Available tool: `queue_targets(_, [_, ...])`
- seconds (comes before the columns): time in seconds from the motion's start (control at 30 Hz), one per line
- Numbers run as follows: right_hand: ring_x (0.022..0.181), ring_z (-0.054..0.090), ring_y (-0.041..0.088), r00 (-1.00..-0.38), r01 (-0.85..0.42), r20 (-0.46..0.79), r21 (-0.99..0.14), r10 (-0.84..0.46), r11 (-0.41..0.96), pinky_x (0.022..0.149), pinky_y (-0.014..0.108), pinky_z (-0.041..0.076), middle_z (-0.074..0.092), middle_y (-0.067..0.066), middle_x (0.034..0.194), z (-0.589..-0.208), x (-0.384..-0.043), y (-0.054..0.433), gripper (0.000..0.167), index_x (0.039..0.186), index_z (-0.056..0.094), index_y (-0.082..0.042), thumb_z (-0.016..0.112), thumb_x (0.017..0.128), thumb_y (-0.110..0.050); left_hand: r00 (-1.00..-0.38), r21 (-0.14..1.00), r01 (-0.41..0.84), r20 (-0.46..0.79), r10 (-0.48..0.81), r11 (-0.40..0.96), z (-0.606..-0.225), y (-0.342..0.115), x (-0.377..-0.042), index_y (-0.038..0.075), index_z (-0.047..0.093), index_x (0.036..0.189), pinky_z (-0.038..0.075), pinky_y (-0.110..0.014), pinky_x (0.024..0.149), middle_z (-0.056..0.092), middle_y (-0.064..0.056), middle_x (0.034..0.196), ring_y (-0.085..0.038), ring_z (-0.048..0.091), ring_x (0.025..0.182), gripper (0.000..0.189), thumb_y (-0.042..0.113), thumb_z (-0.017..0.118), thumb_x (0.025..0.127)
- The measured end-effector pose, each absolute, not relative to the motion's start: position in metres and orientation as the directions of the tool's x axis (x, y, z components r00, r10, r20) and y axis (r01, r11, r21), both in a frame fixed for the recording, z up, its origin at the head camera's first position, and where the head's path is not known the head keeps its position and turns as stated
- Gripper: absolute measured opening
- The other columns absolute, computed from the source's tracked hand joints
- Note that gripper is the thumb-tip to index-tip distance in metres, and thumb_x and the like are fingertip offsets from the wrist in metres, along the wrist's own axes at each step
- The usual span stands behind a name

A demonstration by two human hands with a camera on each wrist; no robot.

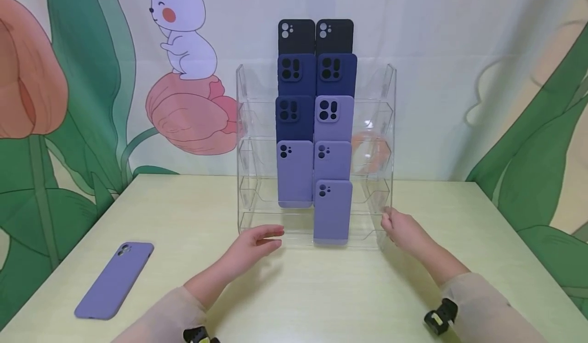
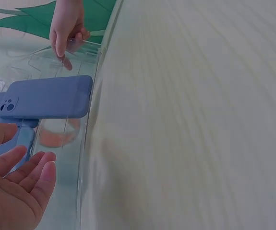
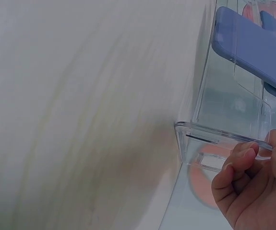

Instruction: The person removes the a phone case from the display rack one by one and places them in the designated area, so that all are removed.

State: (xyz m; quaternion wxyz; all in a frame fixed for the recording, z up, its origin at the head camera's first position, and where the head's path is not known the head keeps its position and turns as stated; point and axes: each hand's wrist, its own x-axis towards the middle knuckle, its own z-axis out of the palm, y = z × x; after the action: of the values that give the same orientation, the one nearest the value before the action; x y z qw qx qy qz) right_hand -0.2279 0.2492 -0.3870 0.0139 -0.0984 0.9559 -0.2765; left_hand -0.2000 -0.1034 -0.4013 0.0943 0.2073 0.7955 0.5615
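A clear tiered display rack [image 1: 393,123] stands on the table, with phone cases in two columns on its steps. The lowest is a light purple case [image 1: 333,213] in the right column; beside it, one tier up, leans another purple case [image 1: 295,174]. My right hand [image 1: 406,233] pinches the rack's right side panel near the bottom; the right wrist view shows thumb and fingers on the panel edge [image 3: 214,132]. My left hand [image 1: 254,243] hovers before the rack's lower left, holding nothing, its thumb and fingers apart and loosely extended [image 2: 20,187].
A single purple phone case [image 1: 115,282] lies flat on the table at the left. Higher on the rack are dark blue cases [image 1: 296,70] and black cases [image 1: 296,37]. Behind the table [image 1: 321,297] hangs a printed curtain [image 1: 436,103] with a rabbit and tulips.
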Motion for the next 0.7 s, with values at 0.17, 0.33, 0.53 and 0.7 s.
queue_targets(0.17, [0.044,0.032,0.012,-0.98,-0.186,0.037,-0.529,-0.197,0.828,0.045,0.029,0.033,0.039,0.0,0.051,-0.388,-0.228,0.25,0.048,0.132,0.033,0.018,0.026,0.096,-0.014,-0.902,0.945,0.203,0.078,0.424,0.258,-0.399,-0.092,-0.203,-0.002,0.052,0.129,0.047,-0.037,0.091,0.053,-0.022,0.128,-0.031,0.056,0.112,0.039,0.011,0.058,0.093])
queue_targets(0.33, [0.044,0.031,0.012,-0.98,-0.188,0.039,-0.533,-0.198,0.825,0.045,0.029,0.032,0.038,-0.001,0.051,-0.388,-0.226,0.249,0.049,0.131,0.033,0.019,0.026,0.096,-0.013,-0.908,0.954,0.187,0.076,0.412,0.235,-0.398,-0.082,-0.206,-0.001,0.051,0.13,0.045,-0.036,0.093,0.052,-0.021,0.129,-0.03,0.055,0.114,0.04,0.011,0.057,0.093])
queue_targets(0.53, [0.044,0.031,0.012,-0.978,-0.197,0.046,-0.527,-0.204,0.826,0.044,0.029,0.032,0.037,-0.001,0.051,-0.388,-0.226,0.249,0.048,0.131,0.033,0.019,0.026,0.097,-0.014,-0.903,0.966,0.17,0.073,0.424,0.196,-0.4,-0.071,-0.212,-0.003,0.048,0.132,0.045,-0.037,0.093,0.051,-0.022,0.131,-0.032,0.052,0.117,0.042,0.011,0.056,0.094])
queue_targets(0.7, [0.044,0.031,0.012,-0.978,-0.197,0.044,-0.529,-0.205,0.825,0.043,0.028,0.032,0.038,-0.001,0.051,-0.389,-0.227,0.249,0.049,0.132,0.033,0.018,0.026,0.098,-0.015,-0.899,0.971,0.154,0.062,0.433,0.181,-0.401,-0.063,-0.216,-0.003,0.047,0.133,0.045,-0.038,0.093,0.05,-0.022,0.131,-0.035,0.049,0.119,0.041,0.007,0.054,0.094])
